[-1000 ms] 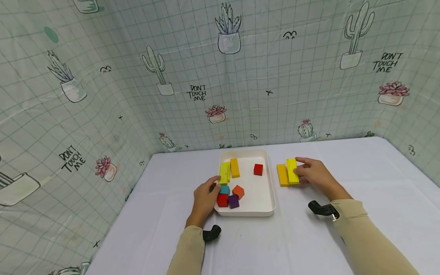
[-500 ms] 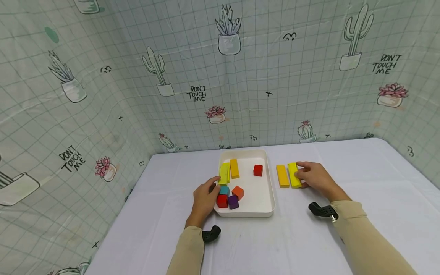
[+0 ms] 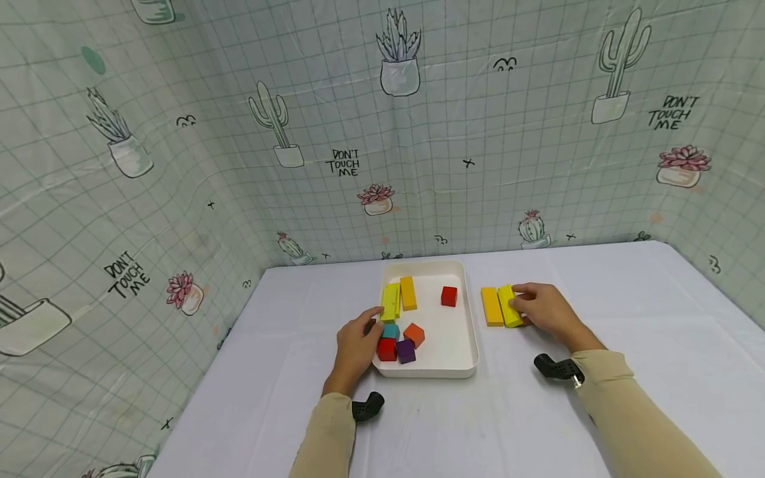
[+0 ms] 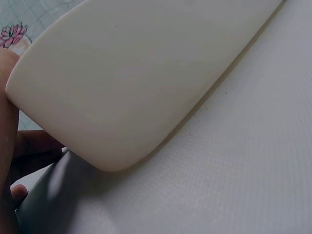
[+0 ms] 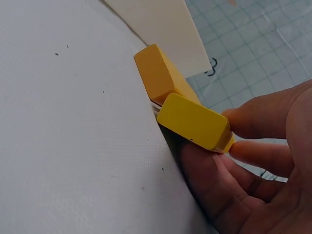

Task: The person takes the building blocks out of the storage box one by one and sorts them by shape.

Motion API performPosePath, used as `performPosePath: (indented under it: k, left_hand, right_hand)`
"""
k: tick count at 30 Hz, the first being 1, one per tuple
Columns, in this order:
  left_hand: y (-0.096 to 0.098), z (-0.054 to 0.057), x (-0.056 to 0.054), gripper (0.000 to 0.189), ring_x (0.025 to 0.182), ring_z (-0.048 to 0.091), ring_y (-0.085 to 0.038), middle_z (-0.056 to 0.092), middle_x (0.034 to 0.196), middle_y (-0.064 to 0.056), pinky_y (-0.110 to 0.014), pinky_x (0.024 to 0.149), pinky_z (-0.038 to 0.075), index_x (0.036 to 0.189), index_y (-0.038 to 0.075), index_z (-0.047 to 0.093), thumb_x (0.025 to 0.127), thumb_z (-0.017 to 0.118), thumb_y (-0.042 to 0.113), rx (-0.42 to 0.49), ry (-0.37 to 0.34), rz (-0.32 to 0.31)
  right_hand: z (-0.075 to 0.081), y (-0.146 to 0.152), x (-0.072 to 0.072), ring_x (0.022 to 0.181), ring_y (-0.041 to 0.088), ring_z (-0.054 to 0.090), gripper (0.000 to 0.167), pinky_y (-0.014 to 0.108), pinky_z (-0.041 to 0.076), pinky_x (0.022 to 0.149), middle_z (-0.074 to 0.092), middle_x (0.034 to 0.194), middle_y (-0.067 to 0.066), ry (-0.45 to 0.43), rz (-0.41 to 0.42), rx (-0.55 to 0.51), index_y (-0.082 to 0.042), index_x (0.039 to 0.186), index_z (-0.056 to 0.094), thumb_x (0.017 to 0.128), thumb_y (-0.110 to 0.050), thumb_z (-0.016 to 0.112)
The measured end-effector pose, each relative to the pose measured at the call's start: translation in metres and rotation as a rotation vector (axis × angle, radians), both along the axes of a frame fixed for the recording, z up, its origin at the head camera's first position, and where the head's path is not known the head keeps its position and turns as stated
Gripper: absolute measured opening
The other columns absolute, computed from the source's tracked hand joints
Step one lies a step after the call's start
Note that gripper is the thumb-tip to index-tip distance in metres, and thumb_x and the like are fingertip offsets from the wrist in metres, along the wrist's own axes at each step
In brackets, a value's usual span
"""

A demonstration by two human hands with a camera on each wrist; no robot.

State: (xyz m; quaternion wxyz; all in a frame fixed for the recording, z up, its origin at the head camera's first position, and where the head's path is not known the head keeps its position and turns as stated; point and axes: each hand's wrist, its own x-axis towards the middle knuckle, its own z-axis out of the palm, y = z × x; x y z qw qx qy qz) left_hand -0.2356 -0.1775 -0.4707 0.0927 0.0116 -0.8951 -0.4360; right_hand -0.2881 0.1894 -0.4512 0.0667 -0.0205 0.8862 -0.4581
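Note:
My right hand (image 3: 546,307) pinches a bright yellow rectangular block (image 5: 192,122) between thumb and fingers, right of the tray. Its near end sits tilted against an orange-yellow block (image 3: 492,307), which lies on the white table. At the left wall of a white tray (image 3: 445,345), my left hand (image 3: 356,346) grips the rim; in the left wrist view the fingers (image 4: 39,146) show beside the tray's outer wall. Inside the tray, close to that hand, are a lime-yellow block (image 3: 389,304), a teal cube (image 3: 391,331) and a red cube (image 3: 386,349).
Also in the tray are an orange-yellow block (image 3: 408,293), an orange cube (image 3: 414,335), a purple cube (image 3: 406,352) and a second red cube (image 3: 449,297) near the far right. A patterned cloth (image 3: 454,119) hangs behind the table (image 3: 442,425).
My right hand has lowered the bright yellow block from overlapping the orange-yellow one, shifted it right, then brought it back left against it. The left hand stays put.

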Motion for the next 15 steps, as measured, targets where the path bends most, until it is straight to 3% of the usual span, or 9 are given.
performPosePath:
  k: [15]
  left_hand:
    - [0.0004,-0.0009,-0.0010,0.036,0.113,0.058,-0.026,0.067,0.122,-0.007,-0.050,0.102,0.046,0.135,0.027,0.064,0.100,0.058,0.026,-0.003,-0.004,0.012]
  right_hand:
    - [-0.0020,-0.0023,-0.0002,0.083,0.023,0.062,0.047,0.029,0.057,0.068,0.061,0.120,0.029,0.058,-0.012,0.082,0.008,0.137,0.052,0.099,-0.019,0.060]
